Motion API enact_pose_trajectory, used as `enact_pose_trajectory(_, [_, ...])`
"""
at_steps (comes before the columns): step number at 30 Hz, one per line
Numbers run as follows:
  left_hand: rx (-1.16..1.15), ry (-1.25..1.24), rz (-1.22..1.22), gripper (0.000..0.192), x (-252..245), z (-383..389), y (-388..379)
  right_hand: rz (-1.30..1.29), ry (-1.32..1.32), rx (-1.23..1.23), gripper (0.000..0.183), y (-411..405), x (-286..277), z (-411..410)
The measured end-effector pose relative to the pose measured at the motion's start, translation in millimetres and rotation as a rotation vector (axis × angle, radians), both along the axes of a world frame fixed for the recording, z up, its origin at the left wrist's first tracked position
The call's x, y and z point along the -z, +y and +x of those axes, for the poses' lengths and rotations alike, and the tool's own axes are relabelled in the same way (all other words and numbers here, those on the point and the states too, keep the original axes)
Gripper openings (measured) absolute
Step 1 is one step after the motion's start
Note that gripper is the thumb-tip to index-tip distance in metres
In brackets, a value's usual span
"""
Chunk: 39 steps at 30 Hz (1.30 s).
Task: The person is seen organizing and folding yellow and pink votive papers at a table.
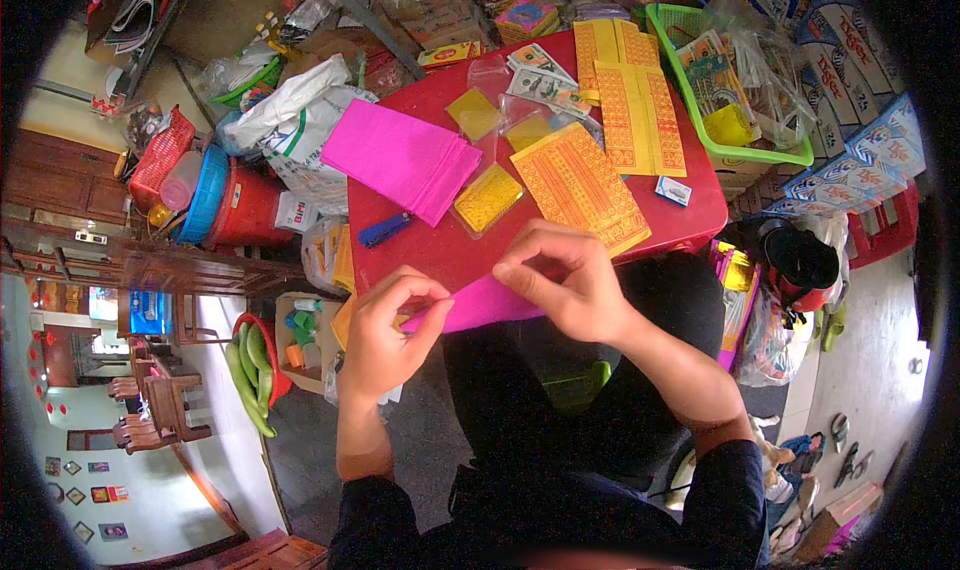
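Between my two hands, at the near edge of the red table (450, 259), a pink paper sheet (480, 304) is pinched at its edges. My left hand (397, 330) grips its left end and my right hand (562, 285) its right end, thumb against fingers. Beyond them lie a stack of pink paper (401, 157), a blue stapler (384, 229) and a clear packet with a gold sheet (488, 199). An orange printed paper (581, 187) lies to the right, near yellow printed papers (641, 120) and printed banknote-like papers (547, 90). A small box (673, 191) sits by the right edge.
A green basket (697, 120) of packets stands at the table's right rim. White sacks (307, 135), a red bucket (244, 206) and a cardboard box (304, 375) are on the left, beside a red basket (279, 367) with long green vegetables. Beer cartons (847, 165) are stacked at the right.
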State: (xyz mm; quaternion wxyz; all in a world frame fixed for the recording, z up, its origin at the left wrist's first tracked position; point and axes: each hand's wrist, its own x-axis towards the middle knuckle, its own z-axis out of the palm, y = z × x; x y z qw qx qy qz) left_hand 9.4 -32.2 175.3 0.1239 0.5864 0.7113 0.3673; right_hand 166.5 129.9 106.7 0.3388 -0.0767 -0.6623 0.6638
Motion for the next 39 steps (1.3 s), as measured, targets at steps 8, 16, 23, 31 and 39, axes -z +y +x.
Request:
enact_pose_trajectory(8, [-0.086,0.014,-0.034,0.009,7.1,-18.3,-24.1,-0.096,-0.049,-0.03,0.007,1.6,-2.5,1.7])
enact_pose_trajectory(16, [-0.155,-0.031,0.079,0.01,21.2,-25.1,-43.7,0.015,0.057,-0.032,0.005,-0.3,-0.1,-2.2])
enact_pose_trajectory(23, [-0.264,-0.124,0.188,0.02,49.0,-37.0,-67.9,-0.05,0.028,-0.068,0.004,-6.7,1.1,-0.5])
enact_pose_trajectory(31, [-0.05,-0.728,0.365,0.054,113.0,12.8,-72.6,-0.208,0.08,-0.247,0.007,-29.4,4.3,-9.9])
enact_pose_trajectory(39, [-0.27,-1.004,0.094,0.021,168.4,50.6,-62.0,-0.464,-0.009,0.076,0.008,-1.9,15.3,-16.1])
